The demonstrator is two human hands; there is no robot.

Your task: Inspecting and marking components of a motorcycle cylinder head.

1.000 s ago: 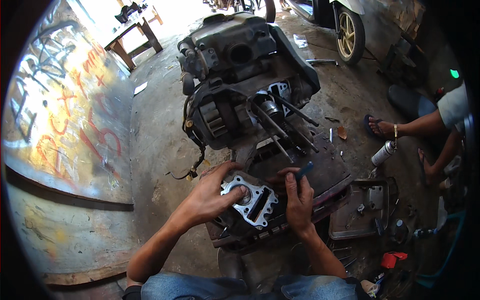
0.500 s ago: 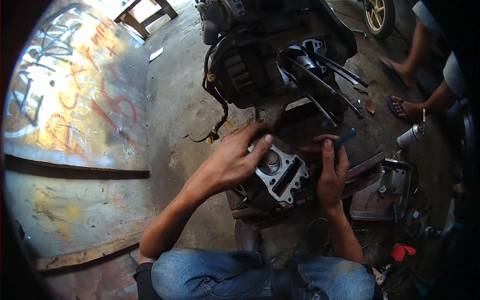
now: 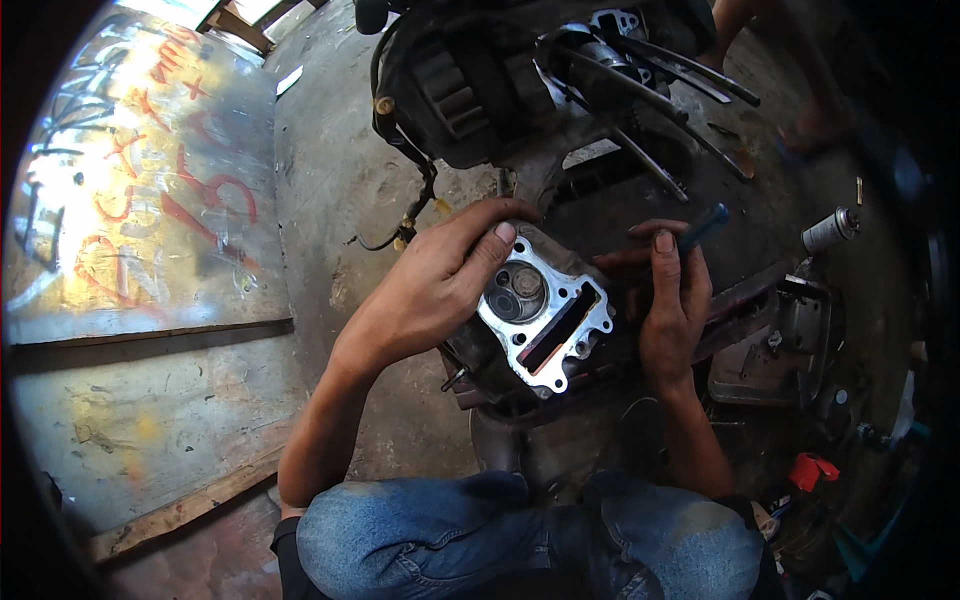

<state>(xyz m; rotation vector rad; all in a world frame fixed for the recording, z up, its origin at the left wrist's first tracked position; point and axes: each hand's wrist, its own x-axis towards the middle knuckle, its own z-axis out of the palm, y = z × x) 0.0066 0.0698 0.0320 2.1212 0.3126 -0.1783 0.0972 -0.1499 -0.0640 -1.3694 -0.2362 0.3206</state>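
My left hand [image 3: 445, 290] grips the left and top edge of a cylinder head [image 3: 553, 340], its thumb near the upper corner; the silver face, round combustion chamber and long slot face up. My right hand [image 3: 672, 310], fingers curled beside the head's right side, holds a slim blue tool [image 3: 710, 225]. The head is over a dark, worn stand [image 3: 740, 298]. Beyond my hands is an engine body [image 3: 470, 90] with a piston [image 3: 610, 65] showing and several long studs [image 3: 720, 150] jutting toward me.
A painted board [image 3: 150, 190] stands at left. At right are a spray can [image 3: 830, 232], a metal tray [image 3: 725, 380] with parts, and a red object [image 3: 812, 470]. Another person's legs [image 3: 810, 85] are at top right. A loose cable [image 3: 370, 240] hangs from the engine.
My left thumb has moved from the round chamber up to the head's corner, uncovering the chamber. The view has shifted. The other person's feet have moved back, toward the top of the picture.
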